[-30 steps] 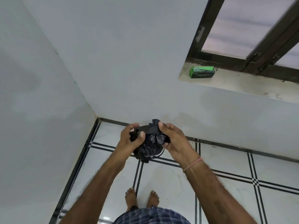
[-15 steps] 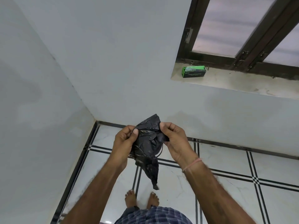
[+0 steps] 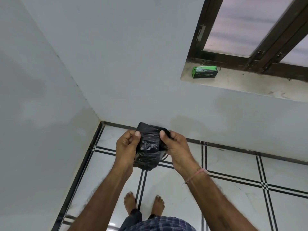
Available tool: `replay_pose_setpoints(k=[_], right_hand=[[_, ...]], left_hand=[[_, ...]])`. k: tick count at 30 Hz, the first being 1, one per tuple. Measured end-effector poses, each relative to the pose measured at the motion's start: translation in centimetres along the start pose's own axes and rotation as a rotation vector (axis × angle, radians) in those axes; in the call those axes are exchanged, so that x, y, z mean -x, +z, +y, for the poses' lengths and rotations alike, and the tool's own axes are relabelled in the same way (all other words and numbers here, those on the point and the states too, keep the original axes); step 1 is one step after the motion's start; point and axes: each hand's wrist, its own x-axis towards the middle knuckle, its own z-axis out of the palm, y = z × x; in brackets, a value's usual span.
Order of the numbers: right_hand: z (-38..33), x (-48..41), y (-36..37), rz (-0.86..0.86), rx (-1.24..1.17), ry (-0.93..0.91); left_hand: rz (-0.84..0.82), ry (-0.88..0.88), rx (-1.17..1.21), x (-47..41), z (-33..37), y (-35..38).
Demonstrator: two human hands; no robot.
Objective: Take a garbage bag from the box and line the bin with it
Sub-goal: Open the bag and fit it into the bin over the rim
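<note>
A crumpled black garbage bag (image 3: 149,147) is held up in front of me between both hands. My left hand (image 3: 125,147) pinches its left edge with thumb and fingers. My right hand (image 3: 176,149) grips its right edge, thumb on the front. The bag is still mostly folded, a short bunch hanging below the hands. The green garbage-bag box (image 3: 204,72) lies on the window sill (image 3: 250,85) at the upper right, far from both hands. No bin is in view.
I stand barefoot (image 3: 144,204) in a room corner on white floor tiles (image 3: 233,197) with black lines. Grey walls close in on the left and ahead. A dark-framed window (image 3: 250,30) sits above the sill.
The bag's hanging tail has been gathered up, so it is now a shorter, wider bunch between the hands. Both hands shifted slightly apart along its top edge.
</note>
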Motion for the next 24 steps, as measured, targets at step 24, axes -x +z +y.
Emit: replay_pose_setpoints(k=[24], right_hand=[[0.3,-1.4,3.3,0.134,0.095,-0.195]], left_hand=[[-0.076,-0.104,0.057,-3.3,1.6,-3.4]])
